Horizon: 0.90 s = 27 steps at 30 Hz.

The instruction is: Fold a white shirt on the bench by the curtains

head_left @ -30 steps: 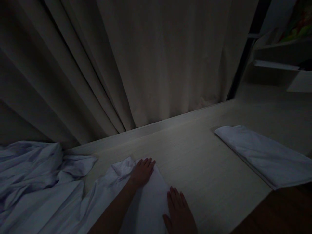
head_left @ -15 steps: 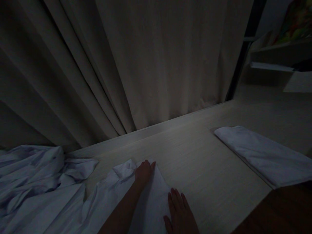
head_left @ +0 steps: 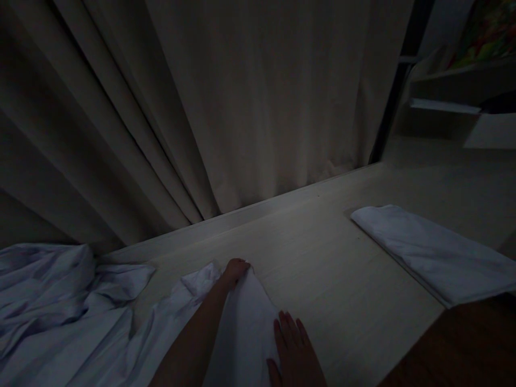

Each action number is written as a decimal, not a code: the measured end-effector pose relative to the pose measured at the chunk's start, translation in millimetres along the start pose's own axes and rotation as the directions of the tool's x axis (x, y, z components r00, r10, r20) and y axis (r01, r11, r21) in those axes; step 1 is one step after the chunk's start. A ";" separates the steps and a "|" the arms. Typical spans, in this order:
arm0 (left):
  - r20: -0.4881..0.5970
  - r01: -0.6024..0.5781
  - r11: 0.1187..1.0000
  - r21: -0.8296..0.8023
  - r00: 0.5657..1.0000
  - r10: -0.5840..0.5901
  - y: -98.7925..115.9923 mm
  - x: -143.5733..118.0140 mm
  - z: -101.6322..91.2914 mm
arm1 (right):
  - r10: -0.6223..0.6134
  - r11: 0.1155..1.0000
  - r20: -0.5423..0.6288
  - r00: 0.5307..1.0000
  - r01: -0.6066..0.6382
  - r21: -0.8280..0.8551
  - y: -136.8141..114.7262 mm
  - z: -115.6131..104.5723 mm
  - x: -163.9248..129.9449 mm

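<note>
The scene is dim. A white cloth [head_left: 246, 322] lies partly folded on the pale wooden table [head_left: 322, 258] at the near edge. My left hand [head_left: 235, 269] has its fingers curled over the cloth's far corner, gripping the fabric. My right hand [head_left: 295, 355] lies flat with fingers spread on the cloth's right edge, pressing it onto the table. The cloth's left part trails off in wrinkles toward a loose heap.
A crumpled heap of white fabric [head_left: 52, 295] fills the left. A neatly folded white cloth [head_left: 435, 252] lies at the right. A beige curtain [head_left: 242, 107] hangs along the table's far edge. Shelves [head_left: 455, 107] stand at the far right.
My left hand's fingers have gone from flat on the cloth to curled over its far corner. My right hand has stayed flat. The view shifted slightly.
</note>
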State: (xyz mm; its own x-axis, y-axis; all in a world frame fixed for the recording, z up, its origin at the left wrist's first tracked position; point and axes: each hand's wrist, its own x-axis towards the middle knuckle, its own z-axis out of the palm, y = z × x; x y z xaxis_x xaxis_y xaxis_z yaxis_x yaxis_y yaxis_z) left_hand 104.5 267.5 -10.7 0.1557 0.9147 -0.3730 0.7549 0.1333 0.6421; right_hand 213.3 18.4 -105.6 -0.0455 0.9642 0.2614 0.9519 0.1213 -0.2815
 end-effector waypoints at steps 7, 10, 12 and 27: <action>-0.005 -0.062 0.991 0.116 0.998 0.063 -7.0 0.0 -3.2 | 0.009 1.000 -0.030 1.000 -0.009 0.022 -0.6 -1.5 -0.2; -0.058 -0.153 0.962 0.227 0.984 0.170 -9.3 -2.0 0.0 | 0.017 0.999 -0.039 0.999 -0.016 0.028 -1.2 -1.3 0.0; -0.091 -0.214 0.923 0.321 0.963 0.255 -9.1 -4.2 4.6 | 0.023 0.999 -0.040 0.999 -0.022 0.024 -1.5 -1.0 0.4; -0.153 -0.258 0.619 0.742 0.834 0.530 -15.9 -18.7 6.9 | -0.021 1.000 -0.097 0.995 0.019 -0.021 4.1 4.2 0.2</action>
State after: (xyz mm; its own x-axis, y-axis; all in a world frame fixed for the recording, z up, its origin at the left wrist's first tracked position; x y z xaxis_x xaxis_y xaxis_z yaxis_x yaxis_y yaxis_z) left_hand 94.0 245.6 -18.6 0.4329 0.8918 0.1316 0.8998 -0.4363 -0.0033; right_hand 215.9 20.1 -110.6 -0.0354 0.9340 0.3555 0.9570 0.1342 -0.2572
